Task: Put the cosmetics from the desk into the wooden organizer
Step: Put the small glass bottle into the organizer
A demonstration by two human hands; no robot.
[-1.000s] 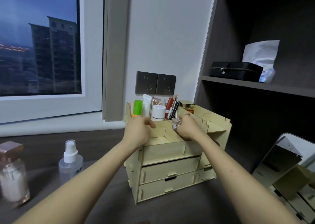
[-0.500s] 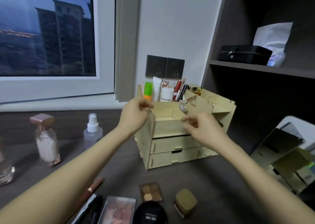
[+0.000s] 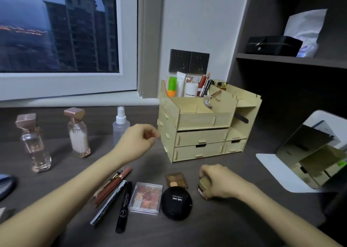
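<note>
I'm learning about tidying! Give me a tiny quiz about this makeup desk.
1. True or false: the right hand grips the small gold-lidded jar on the dark desk.
2. Which sits in the pale wooden organizer's top tray? A) small clear glass bottle B) black mascara tube C) round black compact
3. What colour is the clear plastic spray bottle's pump top?
Key: 1 true; 2 A; 3 white.
</note>
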